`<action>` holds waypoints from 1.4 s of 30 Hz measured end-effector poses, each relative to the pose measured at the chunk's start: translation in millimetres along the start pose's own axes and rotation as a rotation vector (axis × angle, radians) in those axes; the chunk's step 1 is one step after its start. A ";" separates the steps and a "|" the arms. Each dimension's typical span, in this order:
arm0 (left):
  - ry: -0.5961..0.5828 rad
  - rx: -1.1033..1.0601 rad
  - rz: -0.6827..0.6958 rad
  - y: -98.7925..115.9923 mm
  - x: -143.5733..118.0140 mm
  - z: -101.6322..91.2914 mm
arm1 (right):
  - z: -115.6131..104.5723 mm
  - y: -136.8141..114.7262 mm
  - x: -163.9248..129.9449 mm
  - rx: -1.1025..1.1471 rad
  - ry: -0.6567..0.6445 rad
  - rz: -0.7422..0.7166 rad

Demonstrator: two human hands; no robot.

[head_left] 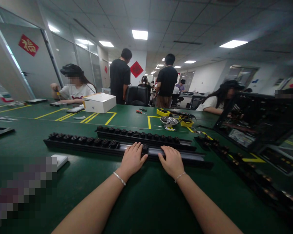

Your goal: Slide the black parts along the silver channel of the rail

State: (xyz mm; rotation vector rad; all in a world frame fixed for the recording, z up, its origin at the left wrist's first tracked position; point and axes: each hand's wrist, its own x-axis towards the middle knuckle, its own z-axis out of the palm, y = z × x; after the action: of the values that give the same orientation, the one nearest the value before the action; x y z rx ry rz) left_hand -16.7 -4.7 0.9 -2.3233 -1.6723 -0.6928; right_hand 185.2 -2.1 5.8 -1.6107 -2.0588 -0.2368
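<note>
**Two hands on the near rail**

Both hands lie flat, palms down, on the near rail [88,145]. The left hand [132,160] and the right hand [172,161] are side by side, a little apart, with fingers spread and not closed around anything. Between them one black cap [145,148] sits on the rail, just beside the fingertips of the left hand. Each wrist has one thin bracelet.

I count three long black rails on the green table [146,195]. The near rail holds about ten round dark caps on its left part; its right part is bare, smooth and shiny like metal. The far rail [146,136] lies parallel behind it and carries about fourteen caps in one row. The third rail [249,175] goes slantwise at the right, toward the near edge, and is partly blurred.

Farther away are one white box [99,102], rectangular, looking like cardboard, one round metal bowl [169,121], and two yellow trays [163,112]. Yellow lines mark rectangles on the matte table surface.

Two persons sit at the far side and two stand in black shirts.
</note>
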 end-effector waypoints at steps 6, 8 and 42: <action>-0.021 0.001 0.004 -1.6 -0.7 2.5 | 9.0 -52.3 19.8 0.136 -0.068 0.103; -0.040 -0.003 -0.002 -2.1 -0.8 2.5 | 10.6 -65.4 25.6 0.152 -0.084 0.139; -0.026 -0.009 0.002 2.5 0.2 2.0 | 16.0 -72.8 30.9 0.093 -0.027 0.219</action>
State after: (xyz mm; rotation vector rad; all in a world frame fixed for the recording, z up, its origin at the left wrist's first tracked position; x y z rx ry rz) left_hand -13.8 -4.6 -0.5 -2.3495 -1.6811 -0.6742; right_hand 106.8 10.8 19.8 -1.7717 -1.8649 -0.0413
